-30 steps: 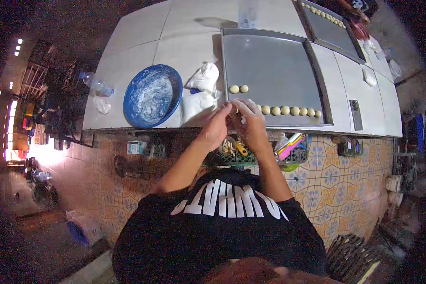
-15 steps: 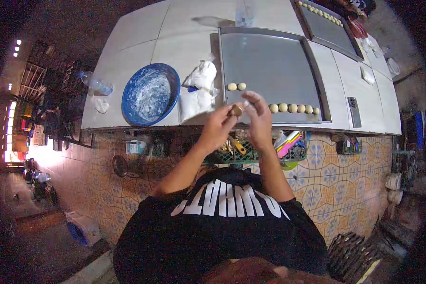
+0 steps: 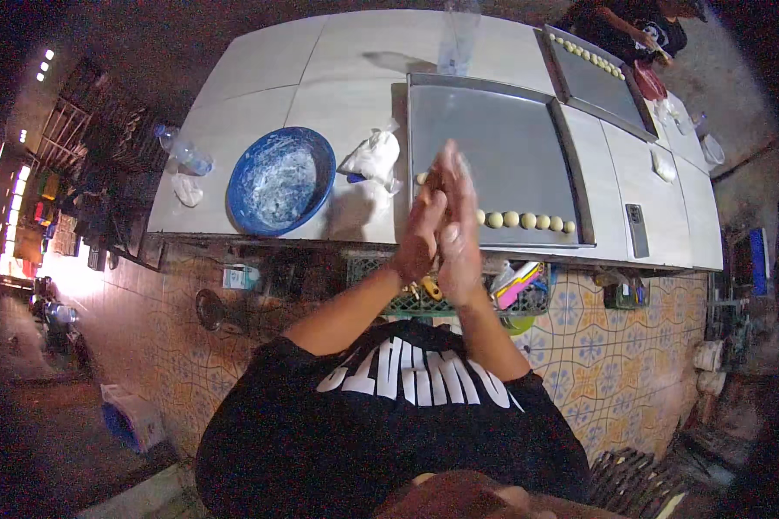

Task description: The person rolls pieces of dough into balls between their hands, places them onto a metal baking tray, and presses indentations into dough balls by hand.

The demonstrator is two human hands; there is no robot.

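Note:
My left hand (image 3: 419,232) and my right hand (image 3: 462,244) are pressed palm to palm above the near edge of a large metal tray (image 3: 502,130), fingers pointing away from me. A small dough ball seems to be between the palms, which hide it. To the right of my hands, a row of pale dough balls (image 3: 529,221) lies along the tray's near side. Another dough ball (image 3: 421,178) shows at the tray's left side, partly covered by my fingers. Left of my hands sit a white powder bag (image 3: 374,156) and a blue basin (image 3: 238,186) dusted with white powder.
A second tray (image 3: 593,82) with dough balls stands at the far right, where another person (image 3: 640,35) works. A phone (image 3: 637,230) lies right of the near tray. Plastic bottles (image 3: 182,154) stand on the table (image 3: 337,52). Below its edge hangs a green crate (image 3: 389,298).
My palms have come together; the small ball seen at my left fingertips is now out of sight. The view has tilted slightly, bringing the other person further into sight.

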